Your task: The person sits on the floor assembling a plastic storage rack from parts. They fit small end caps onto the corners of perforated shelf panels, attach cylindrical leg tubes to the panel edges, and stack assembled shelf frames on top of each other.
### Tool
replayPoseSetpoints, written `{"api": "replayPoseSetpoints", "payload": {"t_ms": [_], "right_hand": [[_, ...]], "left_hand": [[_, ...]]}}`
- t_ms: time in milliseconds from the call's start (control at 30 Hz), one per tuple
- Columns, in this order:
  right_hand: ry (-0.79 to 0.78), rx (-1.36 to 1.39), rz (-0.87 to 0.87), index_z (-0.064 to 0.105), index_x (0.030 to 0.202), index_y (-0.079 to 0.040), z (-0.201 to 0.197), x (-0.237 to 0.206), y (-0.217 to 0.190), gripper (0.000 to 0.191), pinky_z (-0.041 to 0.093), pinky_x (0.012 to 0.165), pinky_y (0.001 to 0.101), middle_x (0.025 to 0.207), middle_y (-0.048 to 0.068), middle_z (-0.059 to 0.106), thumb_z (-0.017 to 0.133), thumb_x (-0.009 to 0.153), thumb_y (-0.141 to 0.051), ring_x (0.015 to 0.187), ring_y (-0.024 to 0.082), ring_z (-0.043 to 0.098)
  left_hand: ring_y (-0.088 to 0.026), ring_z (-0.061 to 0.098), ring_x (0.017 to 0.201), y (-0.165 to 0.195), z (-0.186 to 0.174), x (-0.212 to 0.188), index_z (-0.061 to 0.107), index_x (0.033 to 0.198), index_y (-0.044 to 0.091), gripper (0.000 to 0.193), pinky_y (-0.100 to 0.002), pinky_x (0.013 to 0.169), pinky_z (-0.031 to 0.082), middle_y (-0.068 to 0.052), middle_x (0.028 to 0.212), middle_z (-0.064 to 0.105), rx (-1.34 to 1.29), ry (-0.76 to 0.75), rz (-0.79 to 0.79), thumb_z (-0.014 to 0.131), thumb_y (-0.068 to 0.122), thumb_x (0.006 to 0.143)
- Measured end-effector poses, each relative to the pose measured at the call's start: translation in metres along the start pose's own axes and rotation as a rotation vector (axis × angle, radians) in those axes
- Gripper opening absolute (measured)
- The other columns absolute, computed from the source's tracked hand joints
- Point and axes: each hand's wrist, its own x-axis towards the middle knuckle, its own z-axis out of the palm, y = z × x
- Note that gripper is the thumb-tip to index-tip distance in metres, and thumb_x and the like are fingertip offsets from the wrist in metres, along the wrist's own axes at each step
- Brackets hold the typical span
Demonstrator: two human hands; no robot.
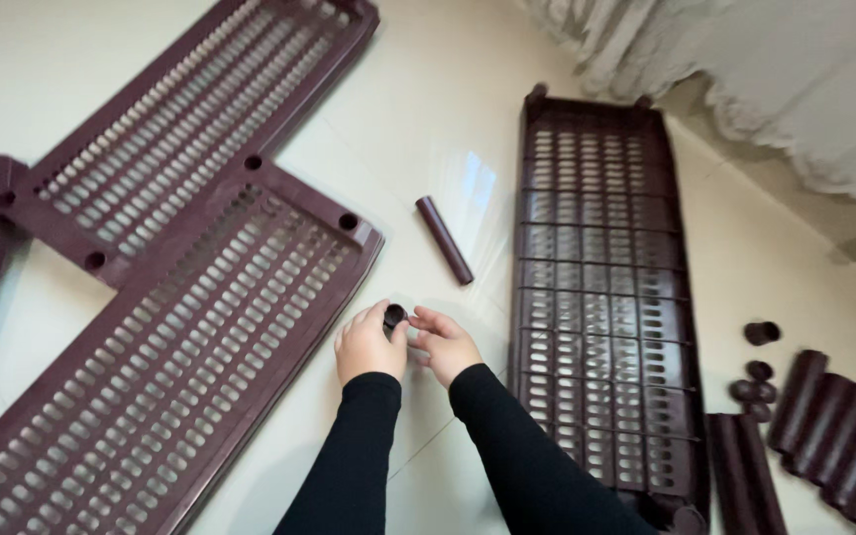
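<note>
Two hands meet low over the pale floor (428, 109): the left hand (369, 347) is clenched around a small dark round cap (394, 317), while the right hand (445, 344) pinches that same cap from the other side with its fingertips (418, 319). Just beyond them lies a single maroon tube (445, 240), between a slotted maroon shelf panel (601, 297) on the right and two overlapping panels (180, 228) on the left. More tubes (834, 426) and loose caps (757, 381) sit well apart at the right edge.
</note>
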Motion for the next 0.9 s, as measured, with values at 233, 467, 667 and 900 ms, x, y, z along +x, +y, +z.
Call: {"api": "replayPoseSetpoints", "payload": {"t_ms": [233, 467, 667, 900], "right_hand": [[0.114, 0.266, 0.047, 0.049, 0.147, -0.012, -0.029, -0.047, -0.039, 0.046, 0.054, 0.095, 0.0401, 0.144, 0.008, 0.062, 0.050, 0.101, -0.019, 0.120, 0.029, 0.067], [0.135, 0.500, -0.103, 0.053, 0.145, -0.004, -0.069, -0.097, -0.076, 0.046, 0.054, 0.099, 0.0471, 0.136, 0.015, 0.060, 0.052, 0.102, -0.022, 0.116, 0.036, 0.064], [0.048, 0.547, -0.262, 0.055, 0.141, -0.003, -0.106, -0.149, -0.094, 0.044, 0.053, 0.102, 0.0447, 0.127, 0.014, 0.067, 0.055, 0.098, -0.014, 0.114, 0.031, 0.067], [0.013, 0.611, -0.421, 0.058, 0.139, -0.003, -0.128, -0.206, -0.123, 0.044, 0.054, 0.102, 0.0421, 0.121, 0.013, 0.067, 0.060, 0.096, -0.013, 0.109, 0.026, 0.065]], "left_hand": [[-0.028, 0.074, 0.097, 0.051, 0.004, -0.004, 0.072, 0.121, 0.008, 0.048, -0.041, 0.086, 0.058, -0.014, 0.110, 0.075, -0.340, -0.087, -0.131, 0.082, 0.033, 0.080], [-0.017, 0.079, 0.088, 0.131, -0.020, -0.029, 0.071, 0.115, 0.001, 0.046, -0.031, 0.079, 0.062, -0.013, 0.103, 0.081, -0.770, -0.287, -0.157, 0.084, 0.023, 0.076], [-0.016, 0.078, 0.094, 0.202, -0.077, -0.055, 0.074, 0.115, -0.001, 0.046, -0.028, 0.086, 0.060, -0.012, 0.105, 0.081, -0.730, -0.367, 0.021, 0.085, 0.023, 0.078], [-0.016, 0.078, 0.095, 0.259, -0.113, -0.089, 0.074, 0.115, -0.002, 0.041, -0.028, 0.087, 0.061, -0.013, 0.105, 0.081, -0.859, -0.346, 0.169, 0.081, 0.020, 0.082]]}}
